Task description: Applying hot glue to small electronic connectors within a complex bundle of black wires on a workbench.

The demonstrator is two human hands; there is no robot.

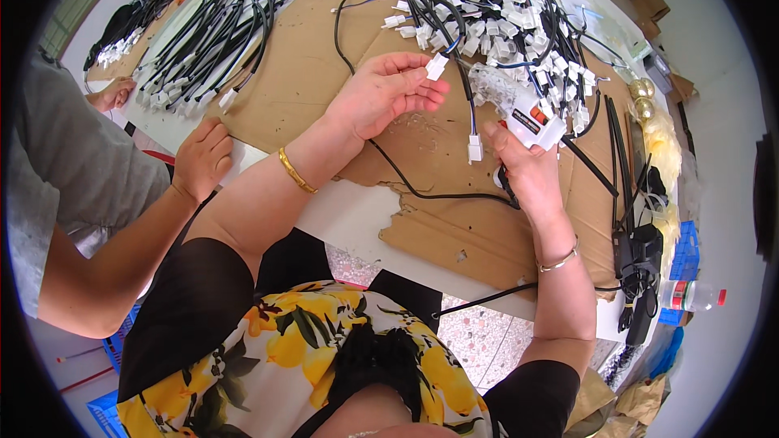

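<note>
My left hand (385,97) pinches a small white plug connector (436,66) between thumb and fingertips, above the cardboard. A black cable leads off from it into the pile (495,16) of black cables with white connectors. My right hand (527,166) is closed around what looks like a hot glue gun (531,120), white with a red switch. Its front end is covered in clear, crumpled material and points toward the left hand. A black rod (590,165) lies at its rear; I cannot tell whether it joins. Between my hands hangs another white connector (475,148).
At left, a co-worker's hands (203,158) rest near a second bundle of black cables (215,40). A black cord (406,188) crosses the cardboard (438,231). Black rods (617,162), power adapters (641,251) and a plastic bottle (690,295) are at right.
</note>
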